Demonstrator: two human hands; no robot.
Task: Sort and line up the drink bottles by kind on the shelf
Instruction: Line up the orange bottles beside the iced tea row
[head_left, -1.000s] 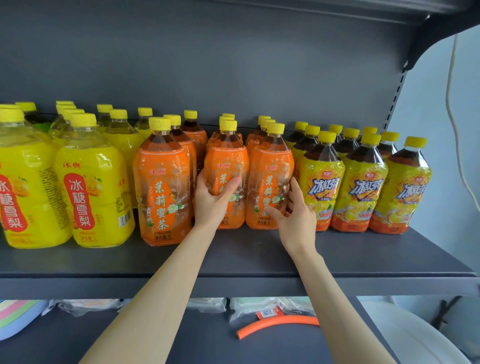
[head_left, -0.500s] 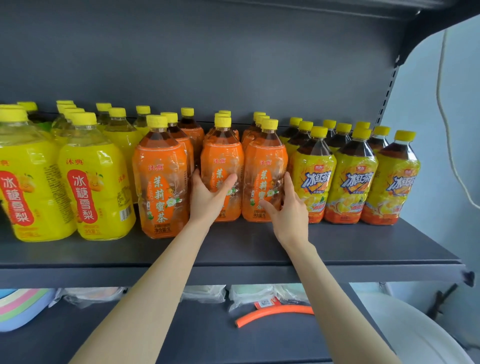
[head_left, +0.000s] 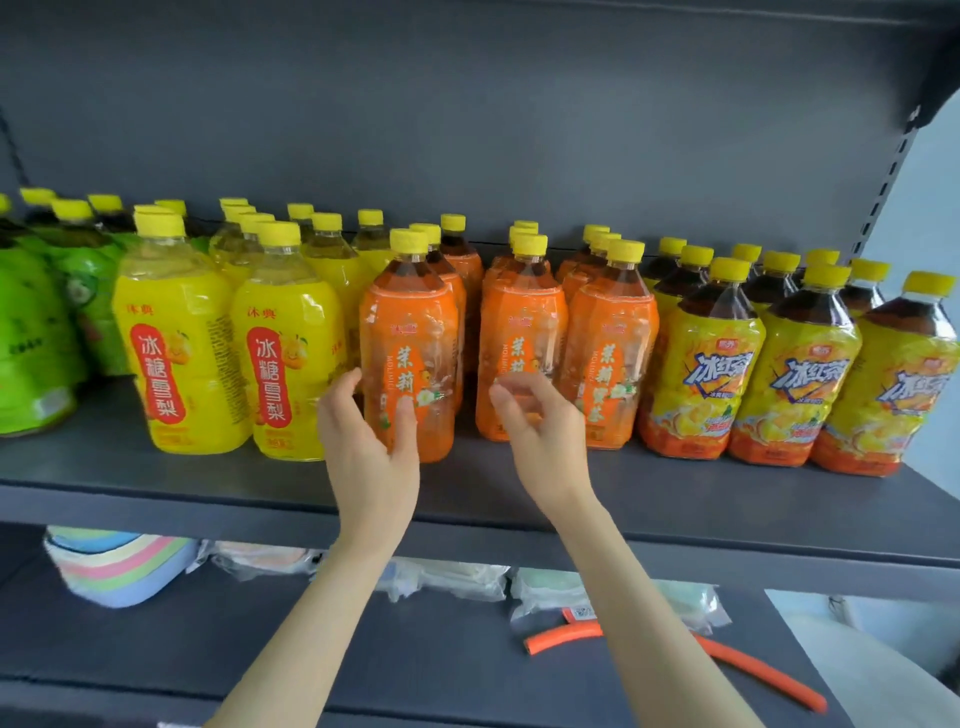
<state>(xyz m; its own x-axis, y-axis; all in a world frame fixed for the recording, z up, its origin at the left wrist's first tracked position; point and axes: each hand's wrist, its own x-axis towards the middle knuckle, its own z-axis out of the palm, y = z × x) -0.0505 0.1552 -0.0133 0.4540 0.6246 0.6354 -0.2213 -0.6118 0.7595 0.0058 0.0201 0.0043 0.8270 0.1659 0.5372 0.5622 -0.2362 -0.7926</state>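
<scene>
Yellow-capped bottles stand in rows by kind on a dark grey shelf (head_left: 208, 483): green bottles (head_left: 31, 332) at far left, yellow pear-drink bottles (head_left: 182, 353), orange tea bottles, then yellow iced-tea bottles (head_left: 706, 364) at right. My left hand (head_left: 369, 447) cups the front-left orange bottle (head_left: 415, 332), thumb on its front and fingers at its left side. My right hand (head_left: 540, 431) hovers in front of the middle orange bottle (head_left: 519, 322), fingers loosely curled and blurred, holding nothing. A third orange bottle (head_left: 608, 343) stands just to the right.
The shelf's front strip lies bare before the rows. On the lower shelf are a stack of pastel bowls (head_left: 119, 566), clear plastic bags (head_left: 457, 577) and an orange tube (head_left: 566, 636). A slotted upright (head_left: 893, 171) bounds the shelf at right.
My left hand left the middle orange bottle and moved left onto the front-left one. My right hand came off the right orange bottle and shifted left. The view panned left, revealing green bottles.
</scene>
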